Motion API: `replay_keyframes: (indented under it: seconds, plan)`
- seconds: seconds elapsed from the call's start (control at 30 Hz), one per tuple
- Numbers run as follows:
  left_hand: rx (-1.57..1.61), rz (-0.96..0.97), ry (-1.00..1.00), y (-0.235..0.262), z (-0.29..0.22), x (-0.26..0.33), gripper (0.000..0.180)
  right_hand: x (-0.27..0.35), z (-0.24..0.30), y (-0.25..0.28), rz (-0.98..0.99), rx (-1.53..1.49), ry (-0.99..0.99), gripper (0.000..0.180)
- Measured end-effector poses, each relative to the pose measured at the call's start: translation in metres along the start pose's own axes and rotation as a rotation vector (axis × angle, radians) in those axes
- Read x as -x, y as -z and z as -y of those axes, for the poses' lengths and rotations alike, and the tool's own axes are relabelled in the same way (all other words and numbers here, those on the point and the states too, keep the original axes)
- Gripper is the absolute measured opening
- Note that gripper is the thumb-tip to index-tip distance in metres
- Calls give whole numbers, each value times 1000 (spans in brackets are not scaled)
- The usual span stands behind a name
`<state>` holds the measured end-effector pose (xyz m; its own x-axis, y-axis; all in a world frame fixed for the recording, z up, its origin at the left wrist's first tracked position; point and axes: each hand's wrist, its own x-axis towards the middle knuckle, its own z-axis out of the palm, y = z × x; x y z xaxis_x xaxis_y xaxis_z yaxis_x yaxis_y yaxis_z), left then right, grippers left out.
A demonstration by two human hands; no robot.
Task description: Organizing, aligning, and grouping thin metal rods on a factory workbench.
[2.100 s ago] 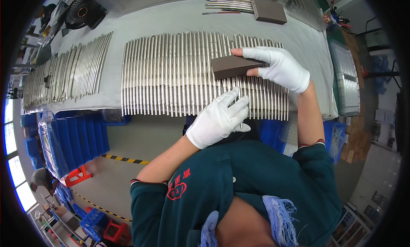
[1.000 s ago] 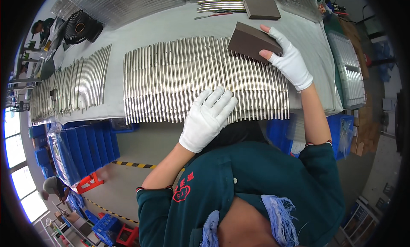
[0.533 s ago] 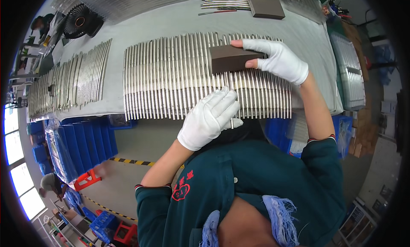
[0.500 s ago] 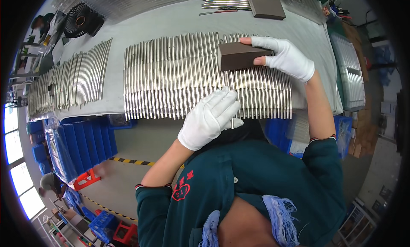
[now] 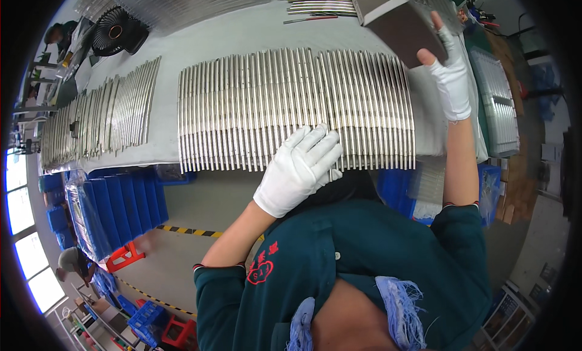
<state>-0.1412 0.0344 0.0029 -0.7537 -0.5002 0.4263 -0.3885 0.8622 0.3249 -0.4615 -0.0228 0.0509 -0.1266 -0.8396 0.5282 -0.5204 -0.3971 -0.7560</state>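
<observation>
My white-gloved left hand lies at the near edge of a row of slim silver metal rods. Its fingers stretch over the rods, and the thumb is under the near end of one metal rod, closing on it from below. My right hand, in a white glove with bare thumb and fingertip, is raised beyond the row's right end. It grips a dark brown rectangular block with a pale edge, tilted up off the table. Some of its fingers are hidden behind the block.
A second brown block shows partly behind the held one, beside several loose rods. Another rod group lies left, near a black fan. Clear plastic trays stand right; blue bins are below the table.
My right hand has lifted the brown block off the rods and carried it right and away, tilting it. My left hand stays in place, and the rod under it sticks out less toward me.
</observation>
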Motion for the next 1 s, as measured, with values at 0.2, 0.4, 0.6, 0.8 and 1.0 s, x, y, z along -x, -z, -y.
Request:
replay_keyframes:
  seconds: [0.2, 0.4, 0.6, 0.8, 1.0]
  plan:
    - [-72, 193, 163, 11, -9, -3, 78, -44, -53, 26, -489, -240, -70, 58]
    - [-129, 236, 143, 10, -11, -6, 75, -47, -79, 8, -597, -275, -73, 63]
    - [-572, 28, 400, 58, 68, 3, 77, -30, -88, 14, -491, -138, -114, 67]
    - [-718, 74, 932, 92, 146, 49, 81, -22, -32, -46, -142, -213, -13, 62]
    - [-750, -64, 917, 68, 140, 32, 68, -31, -31, -60, 17, -66, 11, 65]
